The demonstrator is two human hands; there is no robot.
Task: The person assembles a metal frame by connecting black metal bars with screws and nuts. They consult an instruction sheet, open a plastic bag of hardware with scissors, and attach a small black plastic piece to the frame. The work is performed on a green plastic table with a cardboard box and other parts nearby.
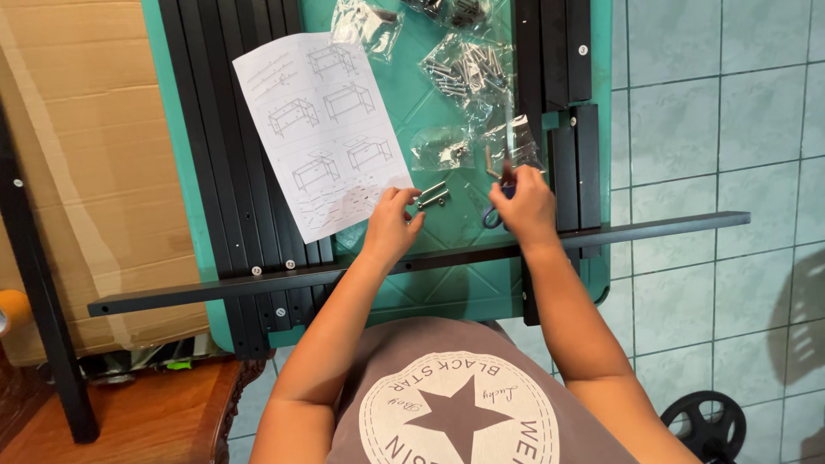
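Head view: left hand (pixel 391 225) rests on the green table (pixel 447 283), fingertips pinched on a pair of bolts (pixel 432 196) lying just right of the instruction sheet (pixel 322 129). Right hand (pixel 526 206) is closed on blue-handled scissors (pixel 496 210), blades at a clear bag (pixel 516 142) near the right black rails (pixel 571 163). A long black bar (pixel 653 228) crosses under both wrists; bagged screws (pixel 468 73) lie above, cardboard (pixel 86 155) at left.
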